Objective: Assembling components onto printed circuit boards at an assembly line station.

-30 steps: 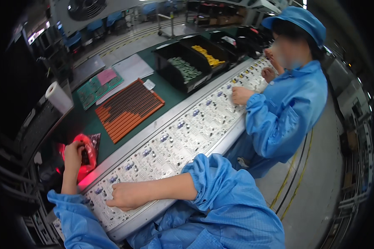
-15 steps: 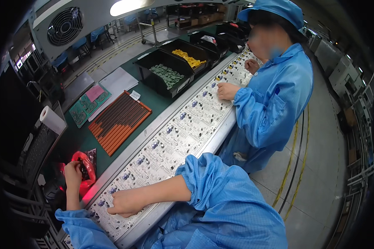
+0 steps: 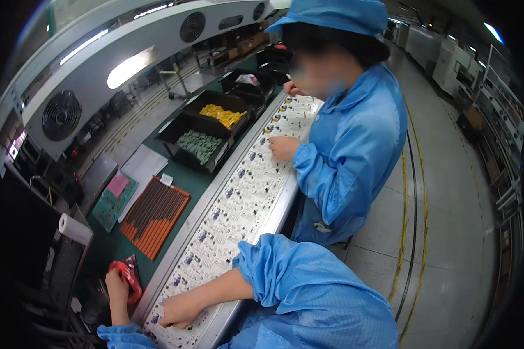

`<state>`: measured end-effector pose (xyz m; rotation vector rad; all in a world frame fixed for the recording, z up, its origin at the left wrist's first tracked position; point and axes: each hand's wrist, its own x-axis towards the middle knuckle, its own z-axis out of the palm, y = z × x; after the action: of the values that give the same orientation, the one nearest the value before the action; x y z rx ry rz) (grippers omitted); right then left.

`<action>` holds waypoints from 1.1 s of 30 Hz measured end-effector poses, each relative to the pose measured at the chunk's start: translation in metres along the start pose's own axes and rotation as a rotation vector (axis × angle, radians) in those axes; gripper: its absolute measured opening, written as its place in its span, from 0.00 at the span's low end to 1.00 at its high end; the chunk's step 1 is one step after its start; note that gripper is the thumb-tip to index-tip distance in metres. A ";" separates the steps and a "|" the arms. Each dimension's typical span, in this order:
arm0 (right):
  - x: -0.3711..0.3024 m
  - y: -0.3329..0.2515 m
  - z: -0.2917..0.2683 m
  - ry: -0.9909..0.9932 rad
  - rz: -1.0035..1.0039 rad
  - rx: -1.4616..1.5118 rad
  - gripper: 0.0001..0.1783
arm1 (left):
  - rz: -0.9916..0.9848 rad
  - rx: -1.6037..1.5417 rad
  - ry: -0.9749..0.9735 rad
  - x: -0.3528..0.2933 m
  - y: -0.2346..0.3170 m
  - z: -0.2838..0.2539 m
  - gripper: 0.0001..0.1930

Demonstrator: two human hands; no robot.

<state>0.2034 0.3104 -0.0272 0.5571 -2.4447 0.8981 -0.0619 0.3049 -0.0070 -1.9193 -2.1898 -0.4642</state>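
Observation:
My left hand (image 3: 117, 286) is at the rim of a red plastic bag (image 3: 133, 284) left of the board line, its fingers curled in toward the opening; the fingertips are mostly hidden. Over the near end of a row of white circuit boards (image 3: 215, 238), my right hand (image 3: 180, 310) points downward with closed fingers, close to the dark blue cylindrical components (image 3: 176, 282). Whatever its fingertips hold is too small or covered to make out. Several dark blue and black parts stand on the boards.
A co-worker in blue (image 3: 349, 139) has hands over the boards' far end. On the green bench lie an orange rack of dark strips (image 3: 155, 218), a green circuit board (image 3: 115, 203), a black bin of green parts (image 3: 198, 145) and one of yellow parts (image 3: 222, 115). A metal rail edges the boards.
The view has shifted, so the bench sits lower and further left. My left hand stays at the red bag, my right hand at the near boards. The co-worker's far hand has moved further along the boards.

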 end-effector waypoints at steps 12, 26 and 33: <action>0.002 0.005 0.001 0.069 -0.052 0.075 0.09 | -0.103 -0.109 0.035 -0.001 -0.002 -0.045 0.03; -0.007 -0.010 -0.031 -0.110 0.199 -0.064 0.11 | -0.570 -0.981 -0.086 -0.119 0.119 -0.132 0.09; 0.006 0.001 -0.023 -0.138 0.235 -0.108 0.09 | -0.699 -1.141 0.009 -0.161 0.100 -0.119 0.14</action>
<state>0.2050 0.3255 -0.0084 0.3057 -2.7072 0.8344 0.0527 0.1246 0.0587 -1.2712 -2.8141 -2.1831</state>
